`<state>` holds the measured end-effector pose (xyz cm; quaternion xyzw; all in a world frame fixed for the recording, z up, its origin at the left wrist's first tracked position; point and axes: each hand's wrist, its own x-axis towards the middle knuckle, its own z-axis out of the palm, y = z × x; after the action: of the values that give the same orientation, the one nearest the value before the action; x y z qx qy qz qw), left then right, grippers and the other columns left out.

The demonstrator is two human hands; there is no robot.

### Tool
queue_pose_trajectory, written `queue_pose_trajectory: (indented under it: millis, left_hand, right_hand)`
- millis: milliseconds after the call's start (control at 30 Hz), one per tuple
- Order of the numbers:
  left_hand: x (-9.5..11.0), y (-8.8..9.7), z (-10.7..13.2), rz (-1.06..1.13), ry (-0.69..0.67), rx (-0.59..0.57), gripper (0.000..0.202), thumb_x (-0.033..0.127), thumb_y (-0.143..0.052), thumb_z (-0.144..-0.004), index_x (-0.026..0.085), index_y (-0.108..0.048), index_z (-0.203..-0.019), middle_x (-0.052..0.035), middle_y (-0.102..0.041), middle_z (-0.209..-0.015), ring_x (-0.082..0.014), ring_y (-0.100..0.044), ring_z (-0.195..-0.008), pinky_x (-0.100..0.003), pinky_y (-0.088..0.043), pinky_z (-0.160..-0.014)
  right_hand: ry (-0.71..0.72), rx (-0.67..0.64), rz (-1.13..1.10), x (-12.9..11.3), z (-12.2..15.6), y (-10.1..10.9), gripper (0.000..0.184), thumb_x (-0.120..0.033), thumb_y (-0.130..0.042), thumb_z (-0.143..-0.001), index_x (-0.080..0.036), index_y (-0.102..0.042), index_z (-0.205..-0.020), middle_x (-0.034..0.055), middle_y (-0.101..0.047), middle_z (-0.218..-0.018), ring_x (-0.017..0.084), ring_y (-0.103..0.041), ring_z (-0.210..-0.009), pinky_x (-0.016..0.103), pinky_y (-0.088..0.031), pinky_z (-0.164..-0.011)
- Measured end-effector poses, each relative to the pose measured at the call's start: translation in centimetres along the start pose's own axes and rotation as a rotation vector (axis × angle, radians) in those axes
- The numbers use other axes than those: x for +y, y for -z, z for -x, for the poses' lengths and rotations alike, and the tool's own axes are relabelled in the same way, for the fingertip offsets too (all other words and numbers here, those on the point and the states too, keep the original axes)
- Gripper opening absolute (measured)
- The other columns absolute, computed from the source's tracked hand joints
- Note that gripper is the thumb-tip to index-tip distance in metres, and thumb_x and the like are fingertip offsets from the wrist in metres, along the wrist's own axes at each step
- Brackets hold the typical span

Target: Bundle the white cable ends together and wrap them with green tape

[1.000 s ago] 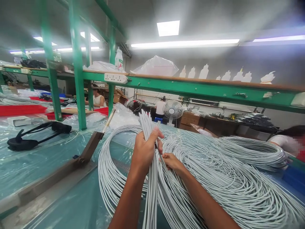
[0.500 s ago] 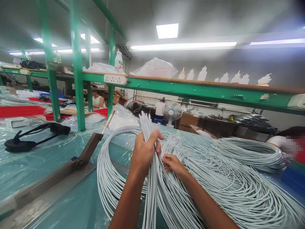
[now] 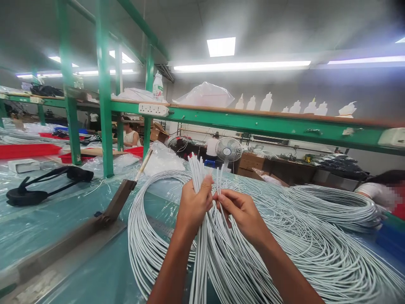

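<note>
My left hand (image 3: 193, 207) is closed round an upright bundle of grey-white cables (image 3: 196, 171), whose cut ends stick up above my fist. My right hand (image 3: 242, 213) is beside it, pinching a single grey cable (image 3: 218, 179) that rises just right of the bundle. Both hands hover over a big coil of the same grey cable (image 3: 284, 240) that lies across the plastic-covered green table (image 3: 47, 223).
A brown metal lever cutter (image 3: 117, 202) lies left of the coil. A black tool (image 3: 41, 185) rests at far left. A green shelf rail (image 3: 253, 120) with white bottles crosses overhead. A desk fan (image 3: 228, 150) stands behind. Another person's sleeve (image 3: 376, 192) shows at right.
My right hand has risen from the coil to the bundle's side, bringing a single cable up with it. My left hand kept its grip on the bundle.
</note>
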<state>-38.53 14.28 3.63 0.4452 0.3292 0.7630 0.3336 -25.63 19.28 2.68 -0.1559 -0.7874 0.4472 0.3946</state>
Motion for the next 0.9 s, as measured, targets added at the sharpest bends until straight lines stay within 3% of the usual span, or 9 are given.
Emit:
queue_pose_trajectory:
  millis: [133, 300, 433, 533, 633, 700, 767, 900]
  left_hand:
    - [0.5, 0.2, 0.4, -0.064, -0.014, -0.022, 0.038, 0.049, -0.069, -0.079, 0.014, -0.054, -0.077, 0.0061, -0.04, -0.051, -0.0055, -0.035, -0.044, -0.018, -0.031, -0.042]
    - [0.7, 0.3, 0.7, -0.227, -0.089, 0.01, 0.033, 0.042, -0.075, -0.074, 0.014, -0.056, -0.074, 0.0041, -0.047, -0.06, -0.0076, -0.042, -0.053, -0.019, -0.036, -0.052]
    - [0.9, 0.4, 0.6, -0.363, -0.142, 0.036, 0.031, 0.039, -0.067, -0.08, 0.015, -0.053, -0.067, 0.0029, -0.048, -0.059, -0.0098, -0.043, -0.056, -0.02, -0.035, -0.053]
    - [1.4, 0.6, 0.6, -0.432, -0.149, 0.081, 0.039, 0.042, -0.058, -0.087, 0.016, -0.049, -0.06, 0.0029, -0.046, -0.053, -0.0106, -0.042, -0.052, -0.022, -0.034, -0.053]
    - [2.0, 0.9, 0.8, -0.458, -0.153, 0.103, 0.039, 0.045, -0.056, -0.088, 0.016, -0.055, -0.062, 0.0009, -0.052, -0.058, -0.0124, -0.048, -0.057, -0.023, -0.036, -0.058]
    - [2.5, 1.1, 1.0, -0.447, -0.178, 0.109, 0.035, 0.044, -0.057, -0.088, 0.015, -0.062, -0.07, -0.0012, -0.058, -0.068, -0.0135, -0.051, -0.064, -0.023, -0.036, -0.06]
    - [2.8, 1.1, 1.2, -0.414, -0.167, 0.089, 0.032, 0.043, -0.057, -0.089, 0.015, -0.065, -0.077, -0.0037, -0.062, -0.078, -0.0151, -0.053, -0.072, -0.023, -0.037, -0.063]
    - [2.8, 0.9, 1.4, -0.324, -0.159, 0.048, 0.031, 0.043, -0.061, -0.087, 0.014, -0.067, -0.077, -0.0071, -0.066, -0.092, -0.0183, -0.058, -0.085, -0.025, -0.043, -0.074]
  right_hand:
    - [0.044, 0.031, 0.153, -1.7, 0.5, -0.3, 0.033, -0.044, -0.051, -0.095, -0.016, -0.057, -0.079, -0.0045, -0.042, -0.057, 0.007, -0.04, -0.048, 0.021, -0.033, -0.047]
    - [0.042, -0.02, 0.295, -2.6, 1.1, -0.5, 0.031, -0.039, -0.048, -0.097, -0.017, -0.056, -0.077, -0.003, -0.046, -0.061, 0.008, -0.041, -0.052, 0.022, -0.034, -0.05]
    - [0.135, -0.016, 0.537, -3.9, 0.9, -0.8, 0.029, -0.032, -0.049, -0.097, -0.017, -0.056, -0.073, -0.0006, -0.054, -0.065, 0.009, -0.043, -0.056, 0.022, -0.033, -0.053]
    - [0.106, -0.037, 0.445, -3.6, -0.1, -0.1, 0.027, -0.036, -0.049, -0.096, -0.017, -0.063, -0.082, 0.0013, -0.059, -0.072, 0.011, -0.05, -0.059, 0.021, -0.039, -0.054]
    - [-0.071, 0.004, 0.316, -0.3, -1.6, 1.1, 0.035, -0.044, -0.041, -0.097, -0.016, -0.061, -0.098, 0.0055, -0.063, -0.087, 0.013, -0.059, -0.065, 0.022, -0.046, -0.051]
    - [-0.216, 0.04, 0.427, 3.4, -2.6, 1.6, 0.033, -0.042, -0.039, -0.097, -0.016, -0.059, -0.094, 0.0068, -0.064, -0.092, 0.014, -0.062, -0.066, 0.021, -0.047, -0.049]
    - [-0.333, 0.019, 0.542, 7.2, -3.1, 1.4, 0.028, -0.036, -0.049, -0.094, -0.014, -0.059, -0.082, 0.0061, -0.064, -0.079, 0.013, -0.06, -0.058, 0.022, -0.044, -0.047]
    - [-0.419, -0.003, 0.763, 12.5, -3.0, 0.1, 0.025, -0.037, -0.059, -0.092, -0.012, -0.062, -0.088, 0.003, -0.063, -0.08, 0.012, -0.059, -0.067, 0.026, -0.051, -0.063]
